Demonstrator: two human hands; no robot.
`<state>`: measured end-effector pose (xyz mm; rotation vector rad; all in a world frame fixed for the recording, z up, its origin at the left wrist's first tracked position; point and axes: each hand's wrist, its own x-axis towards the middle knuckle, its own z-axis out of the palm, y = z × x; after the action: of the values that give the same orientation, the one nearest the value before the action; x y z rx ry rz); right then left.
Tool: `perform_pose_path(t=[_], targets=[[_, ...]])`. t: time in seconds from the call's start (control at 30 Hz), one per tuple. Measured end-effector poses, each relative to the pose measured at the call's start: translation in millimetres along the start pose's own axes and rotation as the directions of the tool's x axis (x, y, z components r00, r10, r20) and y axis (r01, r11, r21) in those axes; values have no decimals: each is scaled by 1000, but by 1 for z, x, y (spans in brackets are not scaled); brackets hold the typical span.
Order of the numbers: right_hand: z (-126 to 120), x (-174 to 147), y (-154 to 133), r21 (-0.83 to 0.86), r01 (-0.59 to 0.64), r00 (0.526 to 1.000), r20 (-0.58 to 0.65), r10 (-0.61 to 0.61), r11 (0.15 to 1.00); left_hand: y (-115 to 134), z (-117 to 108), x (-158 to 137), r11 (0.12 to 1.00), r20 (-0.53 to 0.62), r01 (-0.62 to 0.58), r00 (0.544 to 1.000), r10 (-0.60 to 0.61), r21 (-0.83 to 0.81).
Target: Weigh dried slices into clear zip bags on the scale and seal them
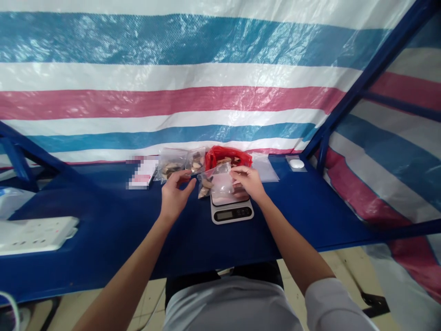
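Note:
My right hand [247, 180] pinches the edge of a clear plastic bag [222, 181] above the scale. Brown dried slices [206, 185] lie in the bag's left end. My left hand [177, 191] is to the left of that bag, thumb and fingers apart, with nothing between them. Beneath the held bag stands a kitchen scale [232, 214], its front display and buttons showing and its plate partly covered. Behind it sits a red plastic bag [214, 155], opened at the top, with more brown slices inside.
Two filled clear bags [169, 166] [196, 161] lie behind my left hand, beside a white box [144, 173]. Flat clear bags [265, 168] are right of the red bag. A round white item [296, 164] lies farther right. A power strip [41, 234] is at left; blue frame bars [344, 108] flank the table.

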<state>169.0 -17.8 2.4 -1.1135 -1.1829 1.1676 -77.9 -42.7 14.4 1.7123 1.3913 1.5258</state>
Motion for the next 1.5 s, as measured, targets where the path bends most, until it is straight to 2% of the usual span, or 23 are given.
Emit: perform_pose_path(t=[0.07, 0.13, 0.27, 0.37, 0.47, 0.57, 0.67, 0.77, 0.97, 1.1, 1.23, 1.37, 1.5], targets=[[3, 0, 0, -6, -1, 1000, 0, 1, 1000, 9, 4, 1, 990, 74, -113, 991, 108, 81], [5, 1, 0, -21, 25, 1000, 1, -25, 999, 20, 14, 3, 978, 213, -182, 964, 157, 100], [9, 1, -2, -55, 103, 995, 11, -103, 993, 35, 37, 12, 982, 345, -182, 926, 152, 57], [9, 0, -4, -38, 94, 995, 22, -93, 995, 36, 49, 20, 994, 349, -95, 935, 70, 55], [8, -1, -6, -16, 88, 994, 66, -86, 996, 32, 56, 26, 999, 362, 43, 931, -51, 31], [7, -2, -6, 24, 83, 989, 118, -86, 996, 32, 59, 27, 978, 391, 200, 906, -162, -59], [8, -4, -4, 80, 19, 988, 151, -31, 997, 36, 61, 27, 926, 400, 344, 879, -259, -154], [8, -7, -5, 80, -36, 987, 159, 23, 996, 37, 62, 29, 881, 403, 429, 855, -326, -198], [8, -11, -12, 1, -175, 975, 142, 173, 985, 30, 63, 31, 831, 419, 491, 834, -361, -262], [10, -11, -11, -47, -142, 984, 106, 146, 989, 29, 67, 29, 815, 414, 492, 839, -352, -305], [11, -11, -9, -138, -159, 980, 102, 174, 978, 31, 68, 28, 842, 400, 462, 853, -336, -278], [10, -11, -9, -155, -179, 978, 79, 193, 971, 32, 65, 28, 885, 411, 414, 860, -303, -215], [9, -11, -9, -170, -207, 971, 83, 224, 963, 31, 59, 31, 901, 493, 414, 816, -303, -132]])
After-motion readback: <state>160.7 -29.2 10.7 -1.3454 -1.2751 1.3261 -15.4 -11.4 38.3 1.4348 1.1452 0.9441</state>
